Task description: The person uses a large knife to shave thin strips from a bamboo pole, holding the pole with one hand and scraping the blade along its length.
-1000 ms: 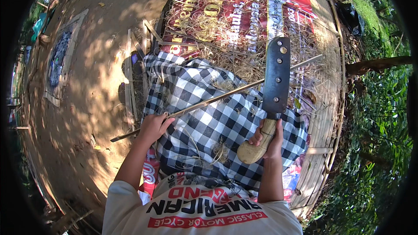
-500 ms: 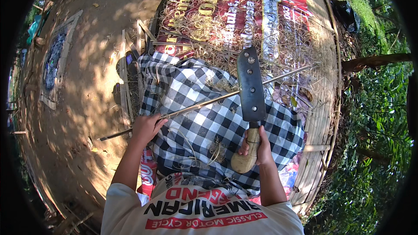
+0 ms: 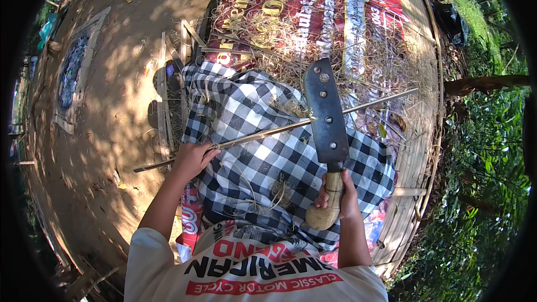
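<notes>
My left hand (image 3: 193,160) is closed around a long, thin bamboo strip (image 3: 263,133), which slants up to the right across my lap. The strip's darker end sticks out left past my wrist. My right hand (image 3: 349,197) grips the wooden handle of a broad, dark-bladed machete (image 3: 326,109), its tip pointing away from me. The blade crosses in front of the strip, hiding part of it, and a pale sliver shows at the blade's left edge. Beneath both lies a black-and-white checked cloth (image 3: 251,162) over my legs, with a few curled shavings on it.
Bamboo shavings (image 3: 265,36) cover a red printed banner (image 3: 238,3) ahead. The banner lies on a slatted bamboo platform (image 3: 411,173), whose right edge borders green plants (image 3: 475,190). Loose bamboo strips (image 3: 163,95) stand at the left, beside bare ground with a framed ash pit (image 3: 72,72).
The whole view has shifted a little. The machete leans slightly more to the left at its tip, and the pale sliver now shows by its edge. Both hands keep their grips.
</notes>
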